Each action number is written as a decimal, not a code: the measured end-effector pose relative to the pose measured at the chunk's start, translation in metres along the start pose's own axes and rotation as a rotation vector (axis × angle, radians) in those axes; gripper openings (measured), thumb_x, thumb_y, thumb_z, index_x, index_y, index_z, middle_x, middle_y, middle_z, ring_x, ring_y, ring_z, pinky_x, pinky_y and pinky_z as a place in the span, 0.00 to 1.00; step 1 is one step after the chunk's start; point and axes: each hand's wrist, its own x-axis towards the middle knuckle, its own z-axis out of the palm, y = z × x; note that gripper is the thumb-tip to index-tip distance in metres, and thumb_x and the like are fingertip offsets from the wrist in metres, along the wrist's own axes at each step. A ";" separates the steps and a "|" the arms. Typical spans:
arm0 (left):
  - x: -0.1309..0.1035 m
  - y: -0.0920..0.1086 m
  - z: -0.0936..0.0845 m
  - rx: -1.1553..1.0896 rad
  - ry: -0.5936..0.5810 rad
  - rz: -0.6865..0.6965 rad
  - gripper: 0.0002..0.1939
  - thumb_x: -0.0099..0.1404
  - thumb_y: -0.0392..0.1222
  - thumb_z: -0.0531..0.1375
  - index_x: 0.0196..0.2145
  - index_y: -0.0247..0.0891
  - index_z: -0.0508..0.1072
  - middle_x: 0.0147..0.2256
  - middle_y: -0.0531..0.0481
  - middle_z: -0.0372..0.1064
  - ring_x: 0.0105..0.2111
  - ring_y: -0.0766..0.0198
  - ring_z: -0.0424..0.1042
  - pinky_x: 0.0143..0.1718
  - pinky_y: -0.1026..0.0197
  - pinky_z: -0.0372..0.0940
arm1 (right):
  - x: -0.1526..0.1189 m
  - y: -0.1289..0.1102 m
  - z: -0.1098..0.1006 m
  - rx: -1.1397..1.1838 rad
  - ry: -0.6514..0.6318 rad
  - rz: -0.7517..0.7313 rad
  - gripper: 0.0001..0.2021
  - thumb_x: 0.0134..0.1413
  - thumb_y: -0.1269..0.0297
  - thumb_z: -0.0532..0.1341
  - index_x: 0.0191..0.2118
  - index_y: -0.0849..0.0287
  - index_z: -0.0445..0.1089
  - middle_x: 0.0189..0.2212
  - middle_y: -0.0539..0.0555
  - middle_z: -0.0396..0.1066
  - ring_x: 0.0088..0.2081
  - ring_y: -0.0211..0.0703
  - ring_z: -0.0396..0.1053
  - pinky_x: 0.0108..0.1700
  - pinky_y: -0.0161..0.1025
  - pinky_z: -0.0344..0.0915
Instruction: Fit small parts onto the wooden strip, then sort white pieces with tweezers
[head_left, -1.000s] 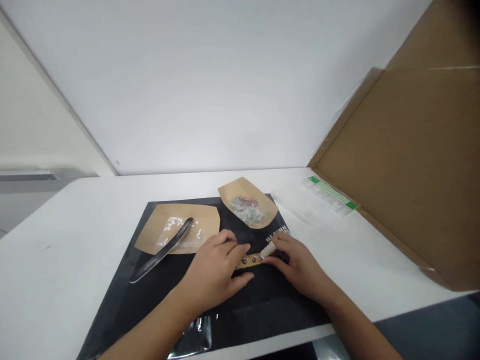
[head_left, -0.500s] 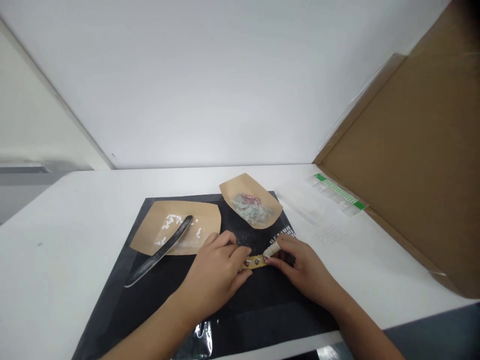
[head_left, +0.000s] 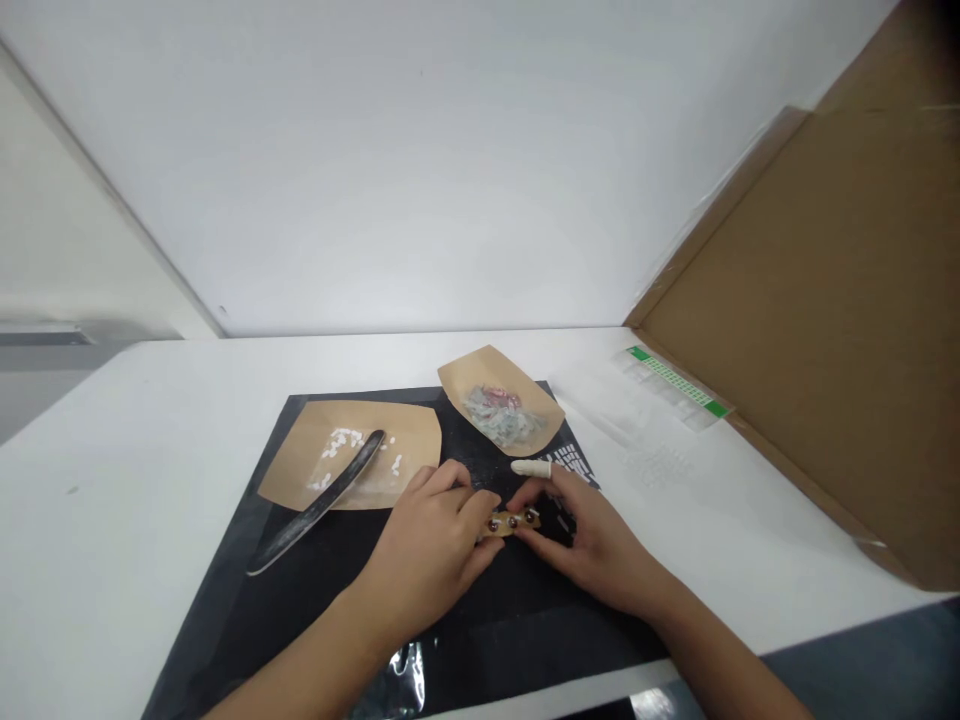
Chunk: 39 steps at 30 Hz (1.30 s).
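My left hand [head_left: 442, 530] is closed, pinching the left end of a small yellowish strip [head_left: 504, 524] between thumb and fingers. Dark, shiny round pieces with pale bits sit along the strip; their kind is too small to tell. My right hand [head_left: 600, 540] grips the strip near its right part, thumb at the lower edge and another finger at the upper. A white finger cot [head_left: 531, 468] covers its index finger, which is lifted off the strip and points left. The strip's left end is hidden by my left hand.
A black mat [head_left: 315, 620] lies on the white table [head_left: 97, 500]. On it are a brown paper tray [head_left: 300, 440] with white flakes, a curved black nail file [head_left: 322, 500], another paper tray [head_left: 461, 372] with crumpled film, and small white tabs [head_left: 574, 460]. Cardboard [head_left: 840, 300] stands at right.
My right index finger, in its finger cot, has lifted from the strip's right end and moved up. Right thumb and another finger have shifted left onto the strip. My left hand stays put.
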 end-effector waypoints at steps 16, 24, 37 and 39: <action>-0.002 0.001 0.002 -0.020 -0.032 -0.045 0.11 0.67 0.42 0.68 0.46 0.41 0.74 0.36 0.49 0.77 0.45 0.51 0.69 0.43 0.48 0.62 | 0.003 0.003 0.006 0.000 0.057 0.000 0.20 0.62 0.64 0.68 0.56 0.49 0.63 0.41 0.49 0.78 0.45 0.47 0.75 0.51 0.47 0.68; -0.001 0.000 0.002 -0.027 -0.035 -0.038 0.11 0.67 0.41 0.68 0.45 0.41 0.74 0.36 0.49 0.76 0.45 0.50 0.69 0.42 0.48 0.62 | 0.003 0.005 0.011 -0.021 0.089 -0.023 0.21 0.62 0.65 0.68 0.56 0.48 0.62 0.41 0.47 0.77 0.45 0.47 0.75 0.53 0.48 0.67; -0.002 0.000 0.000 -0.050 -0.012 -0.035 0.11 0.65 0.42 0.69 0.44 0.40 0.75 0.37 0.48 0.76 0.46 0.49 0.67 0.45 0.46 0.64 | 0.002 -0.003 0.007 -0.059 0.059 -0.061 0.17 0.63 0.66 0.66 0.54 0.50 0.64 0.43 0.50 0.75 0.45 0.46 0.75 0.51 0.47 0.69; -0.002 0.000 -0.001 -0.074 0.012 -0.025 0.13 0.65 0.45 0.69 0.44 0.39 0.75 0.39 0.48 0.76 0.46 0.49 0.66 0.46 0.46 0.65 | 0.001 -0.004 0.005 -0.055 0.045 -0.069 0.20 0.62 0.66 0.67 0.56 0.50 0.63 0.44 0.52 0.75 0.46 0.47 0.74 0.51 0.47 0.70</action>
